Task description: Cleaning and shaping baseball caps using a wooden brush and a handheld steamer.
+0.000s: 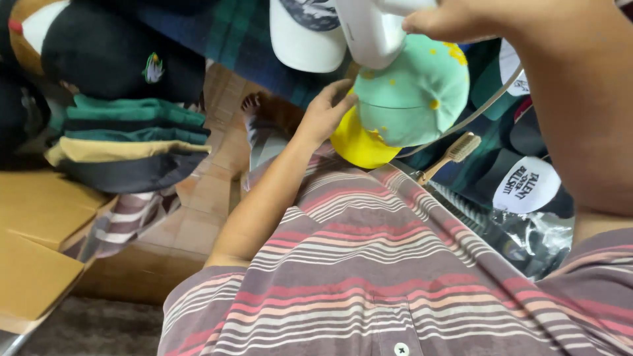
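soft, even indoor light, fairly bright, no hard shadows. my right hand [455,18] and forearm sit very close to the lens, soft and slightly blurred. the white tool [369,29] it holds is nearly blown out. left of my left hand [326,109], the dark caps [125,132] lose detail in shade. edges bend slightly.

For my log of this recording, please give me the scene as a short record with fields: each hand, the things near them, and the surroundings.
left hand: left hand touches the edge of a mint-green cap with yellow brim
right hand: right hand grips a white handheld appliance above the cap
cord: pale cord runs from the appliance side
nearby tool: wooden brush
left side: stack of folded caps, cardboard boxes
clothing: striped shirt
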